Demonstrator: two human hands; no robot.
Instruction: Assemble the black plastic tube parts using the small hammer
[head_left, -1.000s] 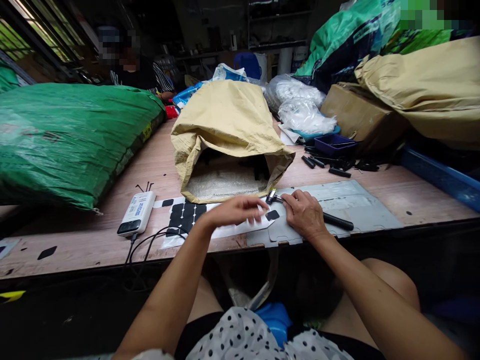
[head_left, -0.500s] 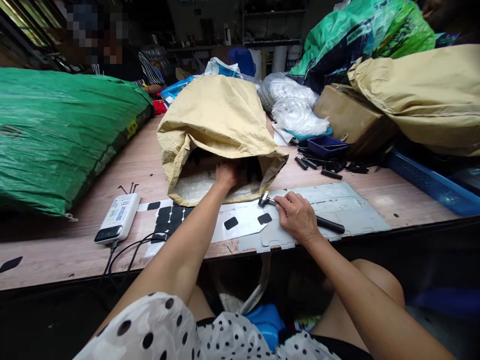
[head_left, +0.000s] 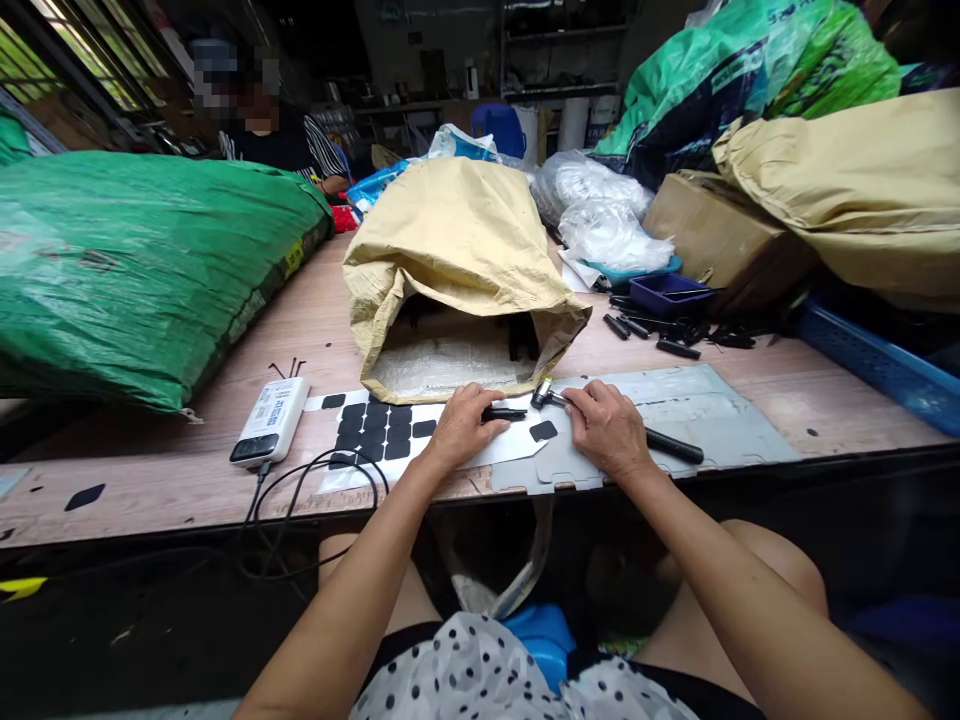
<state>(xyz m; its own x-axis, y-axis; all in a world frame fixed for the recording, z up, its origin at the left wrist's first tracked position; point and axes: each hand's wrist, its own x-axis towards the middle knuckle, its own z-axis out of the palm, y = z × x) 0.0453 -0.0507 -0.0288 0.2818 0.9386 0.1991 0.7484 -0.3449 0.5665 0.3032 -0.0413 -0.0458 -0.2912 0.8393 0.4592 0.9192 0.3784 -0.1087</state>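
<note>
My left hand (head_left: 465, 427) is closed on a small black rod-shaped part (head_left: 504, 413), holding it flat on the white backing sheet (head_left: 450, 450) in front of the open tan sack (head_left: 457, 270). My right hand (head_left: 609, 428) grips a small hammer (head_left: 671, 445) with a black handle; its metal head (head_left: 541, 393) rests on the table near the sack's mouth. A single black pad (head_left: 543, 431) lies on the sheet between my two hands. Several more black pads (head_left: 379, 430) sit in a grid at the sheet's left end. A grey metal plate (head_left: 675, 410) lies under my right hand.
A white power bank (head_left: 270, 421) with a black cable lies left of the sheet. A large green sack (head_left: 135, 260) fills the left side. Loose black parts (head_left: 660, 335), a blue tray (head_left: 670, 292), a cardboard box and tan sacks crowd the right. Another person sits at the far left.
My left hand reached into the sack's mouth, then came back to the sheet holding a black part. My right hand stayed on the hammer.
</note>
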